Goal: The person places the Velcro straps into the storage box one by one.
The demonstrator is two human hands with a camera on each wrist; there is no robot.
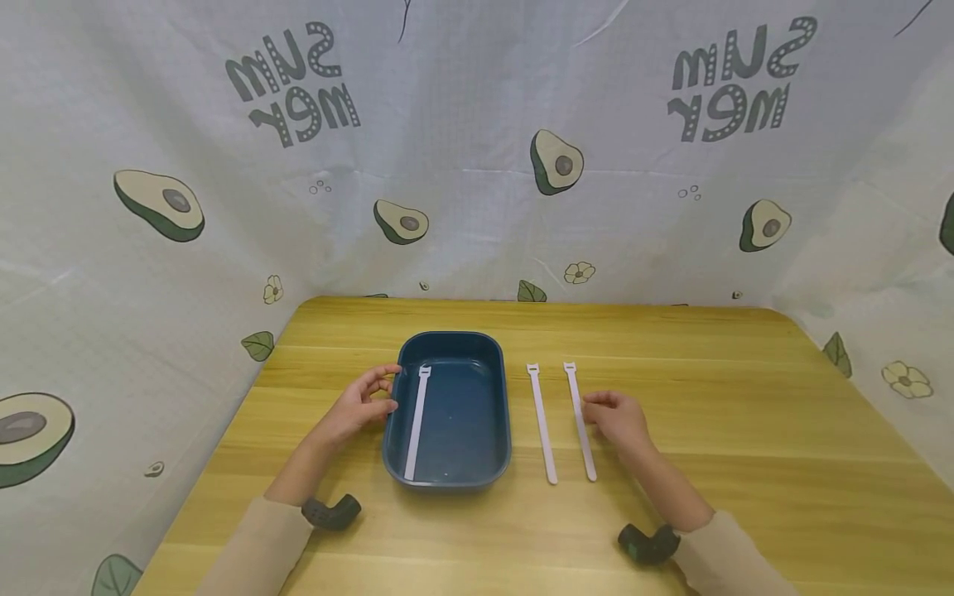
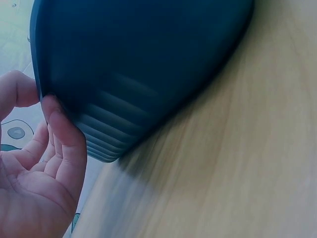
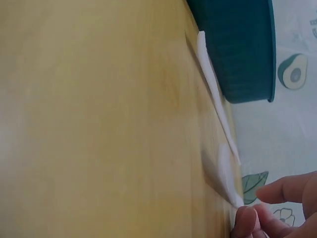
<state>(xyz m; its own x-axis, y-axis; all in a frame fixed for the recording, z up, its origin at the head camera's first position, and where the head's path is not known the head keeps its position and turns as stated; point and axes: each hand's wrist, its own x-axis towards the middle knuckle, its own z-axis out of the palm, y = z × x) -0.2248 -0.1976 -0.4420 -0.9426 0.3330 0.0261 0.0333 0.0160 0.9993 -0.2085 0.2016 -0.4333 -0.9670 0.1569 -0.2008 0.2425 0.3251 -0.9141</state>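
Observation:
A dark blue plastic tray (image 1: 463, 414) stands left of centre on the table. Inside, along its left side, lies a white hook-and-loop cable tie (image 1: 417, 429) with a slotted head. My left hand (image 1: 363, 403) grips the tray's left rim; the left wrist view shows its fingertips (image 2: 55, 116) on the wall. Right of the tray are two more white cable ties, a nearer one (image 1: 542, 426) and an outer one (image 1: 582, 426). At the outer tie's right edge, my right hand (image 1: 617, 418) pinches it; in the right wrist view this tie (image 3: 226, 171) looks blurred, its near end above its shadow.
The wooden table (image 1: 753, 414) extends well to the right of my right hand. A white curtain (image 1: 477, 240) printed with avocados hangs behind the table and along both sides. Each wrist carries a small black curved device, one on the left (image 1: 331, 512) and one on the right (image 1: 648, 545).

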